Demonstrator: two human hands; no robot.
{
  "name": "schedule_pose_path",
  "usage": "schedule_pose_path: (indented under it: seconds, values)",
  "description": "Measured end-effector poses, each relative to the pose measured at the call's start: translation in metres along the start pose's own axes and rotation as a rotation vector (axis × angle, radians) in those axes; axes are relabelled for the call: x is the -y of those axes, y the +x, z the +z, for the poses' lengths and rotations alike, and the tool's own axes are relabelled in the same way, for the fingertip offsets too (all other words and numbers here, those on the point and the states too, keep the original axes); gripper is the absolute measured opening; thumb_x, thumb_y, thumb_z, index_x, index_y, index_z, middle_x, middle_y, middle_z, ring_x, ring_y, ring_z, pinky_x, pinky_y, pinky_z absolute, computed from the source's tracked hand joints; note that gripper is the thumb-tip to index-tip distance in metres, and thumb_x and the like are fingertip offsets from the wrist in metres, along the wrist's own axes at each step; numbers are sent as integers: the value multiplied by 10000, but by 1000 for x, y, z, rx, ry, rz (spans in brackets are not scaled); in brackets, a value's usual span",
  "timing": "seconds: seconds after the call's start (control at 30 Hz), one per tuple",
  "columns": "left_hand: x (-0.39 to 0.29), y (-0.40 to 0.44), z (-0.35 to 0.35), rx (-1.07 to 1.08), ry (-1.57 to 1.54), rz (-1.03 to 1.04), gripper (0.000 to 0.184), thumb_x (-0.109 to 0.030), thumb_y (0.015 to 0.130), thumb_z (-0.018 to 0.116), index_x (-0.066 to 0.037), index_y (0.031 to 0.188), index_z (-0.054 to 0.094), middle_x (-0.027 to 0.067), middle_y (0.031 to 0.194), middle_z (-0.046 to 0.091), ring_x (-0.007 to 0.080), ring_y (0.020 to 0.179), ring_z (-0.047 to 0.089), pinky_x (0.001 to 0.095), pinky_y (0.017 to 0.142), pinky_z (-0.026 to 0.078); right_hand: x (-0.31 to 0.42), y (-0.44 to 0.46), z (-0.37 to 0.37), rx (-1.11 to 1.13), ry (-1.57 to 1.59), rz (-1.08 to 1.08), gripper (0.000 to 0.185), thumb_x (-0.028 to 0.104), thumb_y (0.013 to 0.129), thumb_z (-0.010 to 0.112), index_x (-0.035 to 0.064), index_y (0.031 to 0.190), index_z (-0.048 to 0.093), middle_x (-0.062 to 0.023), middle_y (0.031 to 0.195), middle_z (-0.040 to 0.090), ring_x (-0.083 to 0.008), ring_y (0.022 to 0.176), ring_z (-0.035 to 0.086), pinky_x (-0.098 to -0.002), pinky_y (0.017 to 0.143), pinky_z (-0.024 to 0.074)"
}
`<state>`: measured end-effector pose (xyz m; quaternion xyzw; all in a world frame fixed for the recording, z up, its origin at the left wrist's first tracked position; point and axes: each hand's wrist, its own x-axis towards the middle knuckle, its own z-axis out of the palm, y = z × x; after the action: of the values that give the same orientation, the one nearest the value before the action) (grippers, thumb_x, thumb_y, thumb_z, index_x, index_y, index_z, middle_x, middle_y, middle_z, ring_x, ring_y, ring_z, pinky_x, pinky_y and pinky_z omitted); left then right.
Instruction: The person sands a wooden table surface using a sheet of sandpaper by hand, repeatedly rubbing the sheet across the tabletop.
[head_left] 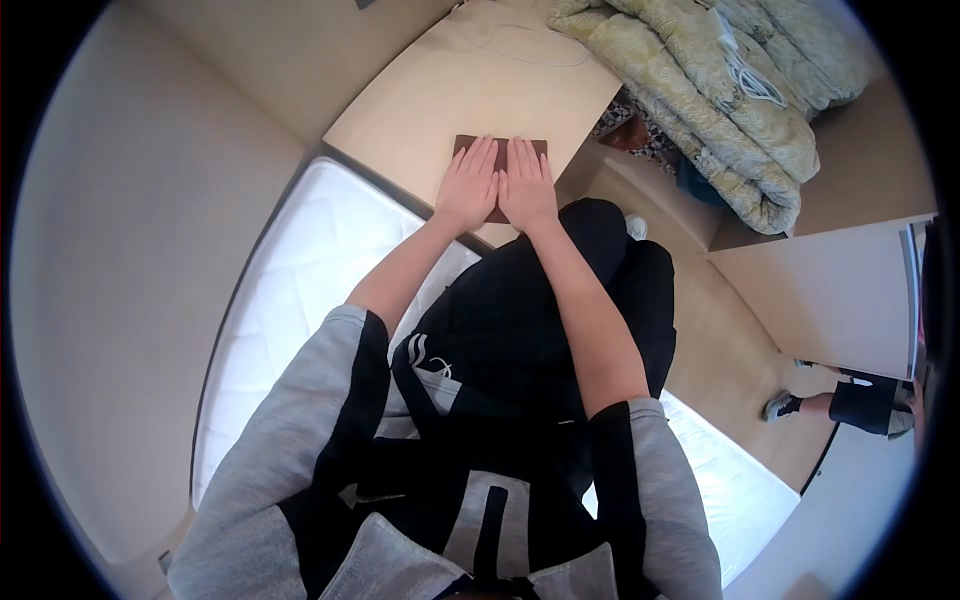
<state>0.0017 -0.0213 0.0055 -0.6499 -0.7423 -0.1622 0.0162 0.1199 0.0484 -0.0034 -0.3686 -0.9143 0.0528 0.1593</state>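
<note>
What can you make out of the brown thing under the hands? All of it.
The brown thing is dark, flat and thin-looking, roughly rectangular, with straight edges and two far corners showing. Its surface looks plain; I can't tell whether it is leather, card or something else, nor whether it opens. It lies flat on the pale table, towards the wearer's side. The left hand and right hand lie over it side by side, hiding much of it.

A: Worn kit?
B: Grey short sleeves point(285, 430) with black panels point(358, 405), well back from the bare fingers point(527, 155).
A: Lower half?
B: Black trousers point(500, 300), nearer the fingers; white line markings point(417, 350) farther back.
A: Top?
B: Grey collar point(392, 560), farthest from the fingers.
</note>
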Motion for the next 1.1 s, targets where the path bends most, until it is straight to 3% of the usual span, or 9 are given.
schedule_pose_path:
  seconds: [0.7,1.1]
  values:
    - [13,29,4,-16,-8,74,544,-241,949,345,-13,1440,287,113,1513,282,225,1417,226,395,1165,165,-8,25,1,-90,17,-9,551,267,930,407,12,1413,337,-134,1464,358,-263,1383,288,-439,1150,192]
    - [23,72,9,-57,0,66,532,-229,946,350,-2,1426,313,119,1501,303,232,1409,245,394,1157,184,-27,66,9,-114,-9,-8,553,288,920,401,13,1398,371,-116,1462,369,-233,1386,285,-428,1159,167]
